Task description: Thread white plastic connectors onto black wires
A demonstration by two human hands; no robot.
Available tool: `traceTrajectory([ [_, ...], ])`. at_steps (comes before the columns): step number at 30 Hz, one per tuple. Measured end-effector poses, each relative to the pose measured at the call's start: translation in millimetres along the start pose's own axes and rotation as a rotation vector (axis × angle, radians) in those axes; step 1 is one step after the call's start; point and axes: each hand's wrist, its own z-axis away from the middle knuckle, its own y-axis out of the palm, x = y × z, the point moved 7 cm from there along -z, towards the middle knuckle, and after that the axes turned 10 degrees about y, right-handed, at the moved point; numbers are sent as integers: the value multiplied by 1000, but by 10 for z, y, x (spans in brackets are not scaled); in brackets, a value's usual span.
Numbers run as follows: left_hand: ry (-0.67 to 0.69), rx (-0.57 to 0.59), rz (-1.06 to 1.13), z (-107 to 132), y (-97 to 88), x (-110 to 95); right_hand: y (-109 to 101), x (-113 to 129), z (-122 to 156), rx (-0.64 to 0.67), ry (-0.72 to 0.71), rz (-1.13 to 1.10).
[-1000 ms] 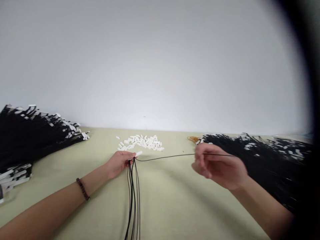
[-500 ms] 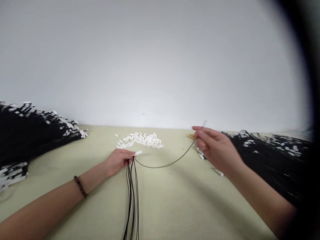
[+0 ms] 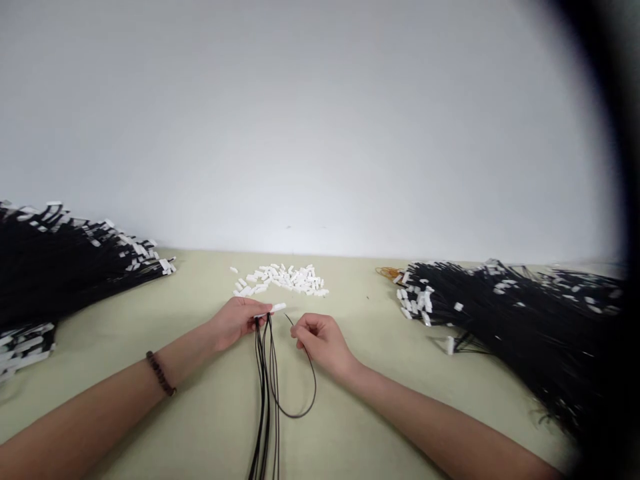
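My left hand (image 3: 240,323) pinches a long white connector (image 3: 278,307), whose right end sticks out past the thumb. Several black wires (image 3: 265,393) hang down from it over the table. My right hand (image 3: 323,340) is closed on one thin black wire (image 3: 314,383), just right of the connector. This wire's tip (image 3: 288,317) pokes up from the fingers, apart from the connector, while its slack loops down and back towards my left hand. Behind my hands lies a loose pile of small white connectors (image 3: 287,279).
A thick heap of black wires with white connectors (image 3: 65,267) lies on the left. Another wire heap (image 3: 500,313) spreads over the right side, with a single white connector (image 3: 451,345) at its near edge. Orange bands (image 3: 389,273) lie behind it. A pale wall (image 3: 320,133) rises behind the table.
My right hand has come down and left from beside the right heap to near the connector, bringing the wire's tip; the wire now droops in a loop. My left hand has hardly moved.
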Motion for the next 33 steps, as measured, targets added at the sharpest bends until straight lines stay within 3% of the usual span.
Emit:
traceTrajectory([
  [18, 10, 29, -20, 16, 43, -40, -36, -57, -14, 2, -20, -35],
  [26, 41, 0, -137, 14, 37, -32, -69, 2, 26, -55, -36, 78],
  [33, 65, 88, -288, 40, 100, -66, -56, 43, 58, -110, -113, 229],
])
